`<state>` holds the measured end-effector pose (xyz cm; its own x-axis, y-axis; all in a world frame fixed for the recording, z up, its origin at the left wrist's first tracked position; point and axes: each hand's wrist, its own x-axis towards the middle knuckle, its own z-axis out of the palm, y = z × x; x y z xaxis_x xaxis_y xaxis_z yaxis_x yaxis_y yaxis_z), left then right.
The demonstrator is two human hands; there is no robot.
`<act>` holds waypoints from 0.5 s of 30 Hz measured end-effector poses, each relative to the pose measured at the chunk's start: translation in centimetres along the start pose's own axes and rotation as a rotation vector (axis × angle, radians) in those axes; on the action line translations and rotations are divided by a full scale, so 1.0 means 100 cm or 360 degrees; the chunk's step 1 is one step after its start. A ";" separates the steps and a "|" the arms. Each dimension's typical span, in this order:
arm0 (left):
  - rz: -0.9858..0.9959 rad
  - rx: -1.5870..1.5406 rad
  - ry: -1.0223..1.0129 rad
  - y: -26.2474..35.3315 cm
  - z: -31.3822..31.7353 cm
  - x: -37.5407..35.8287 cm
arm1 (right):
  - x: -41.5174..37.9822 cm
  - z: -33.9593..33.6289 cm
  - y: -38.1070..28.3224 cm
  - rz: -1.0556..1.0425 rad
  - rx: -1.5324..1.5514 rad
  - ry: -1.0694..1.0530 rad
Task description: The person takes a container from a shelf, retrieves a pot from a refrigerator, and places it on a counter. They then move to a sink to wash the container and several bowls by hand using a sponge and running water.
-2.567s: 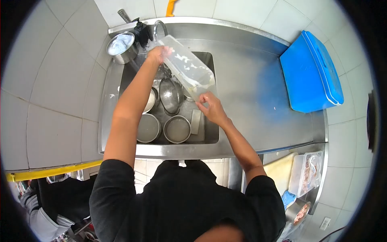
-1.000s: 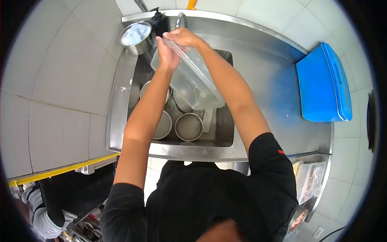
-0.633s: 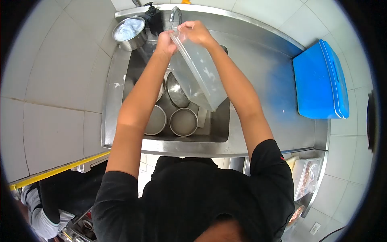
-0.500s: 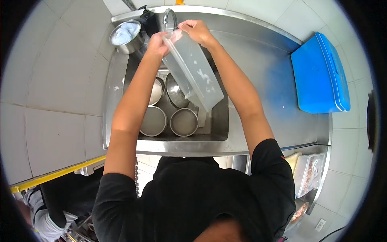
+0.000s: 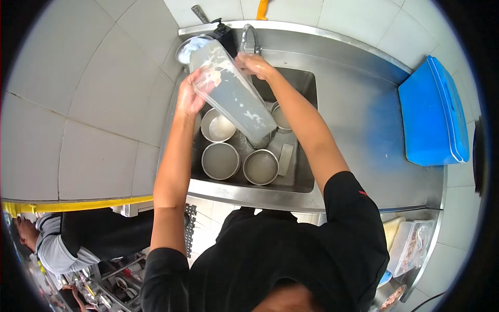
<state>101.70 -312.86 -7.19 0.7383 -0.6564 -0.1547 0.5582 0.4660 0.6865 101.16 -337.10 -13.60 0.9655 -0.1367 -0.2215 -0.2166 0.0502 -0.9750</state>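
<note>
A translucent plastic container with white residue is tilted over the sink. My left hand is closed on its near-left rim; some fingers show blurred through the plastic. Beside the container's far-right side, under the curved tap, is my right hand, its fingers stretched out and slightly blurred. Round metal pans stand below in the sink: one with whitish contents, one at lower left and one at lower middle. Another pan is partly hidden by my right arm.
A black pump bottle and a metal bowl with a pale cloth stand at the back left. On the counter at right sits a blue cooler box. A plastic tub rests on a lower shelf. Another person is at lower left.
The container has turned and shifted left, showing more of its broad side. My right hand has come off its rim and dropped beside it under the tap. The head view has shifted.
</note>
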 end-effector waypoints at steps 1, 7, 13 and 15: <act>0.0065 0.0037 -0.0017 0.002 -0.005 -0.007 | 0.005 0.004 0.001 -0.0002 -0.0041 -0.0023; 0.0242 0.0061 0.0043 0.014 -0.036 -0.044 | 0.012 0.012 0.041 0.0139 -0.0484 0.0247; 0.0398 -0.0032 0.0067 0.006 -0.074 -0.073 | 0.002 -0.002 0.124 0.0307 -0.0549 0.0135; 0.0377 -0.0029 -0.0130 0.004 -0.096 -0.079 | -0.042 0.001 0.111 0.0508 -0.0438 0.0088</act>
<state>99.70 -301.81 -12.55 0.8166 -0.5733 0.0676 0.3804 0.6225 0.6839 94.69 -335.89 -23.52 0.8361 -0.2104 -0.5066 -0.5413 -0.1664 -0.8242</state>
